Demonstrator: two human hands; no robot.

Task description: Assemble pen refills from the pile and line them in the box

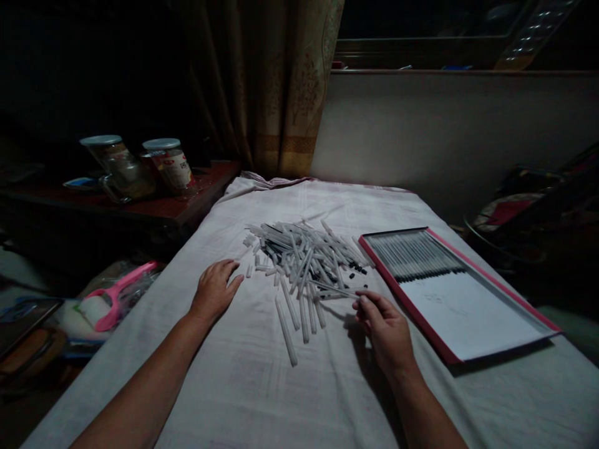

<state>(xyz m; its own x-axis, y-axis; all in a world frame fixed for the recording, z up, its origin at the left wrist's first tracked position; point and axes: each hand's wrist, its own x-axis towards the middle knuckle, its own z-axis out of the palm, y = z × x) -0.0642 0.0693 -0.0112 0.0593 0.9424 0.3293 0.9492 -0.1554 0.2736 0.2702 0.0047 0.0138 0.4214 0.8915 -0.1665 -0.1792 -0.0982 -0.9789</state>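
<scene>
My right hand (387, 333) is closed in a pinch on the dark end of a thin, clear pen (334, 289), which points left over the pile. On the bed, my left hand (214, 288) lies with its fingers stretched out, just left of the pile and holding nothing. Between the hands spreads a heap of translucent pen barrels (309, 249), with small black caps (352, 275) among them. Several loose barrels (286, 330) lie toward me. To the right is a shallow red-edged box (403, 312) where clear pens (414, 252) lie side by side on white paper (468, 318).
A white sheet (243, 386) covers the surface under everything. On the left, a dark red table (187, 209) bears a glass mug (124, 181) and a lidded jar (174, 165). A pink-handled item (115, 299) lies lower left. Behind hang a curtain (285, 93) and a pale wall (421, 125).
</scene>
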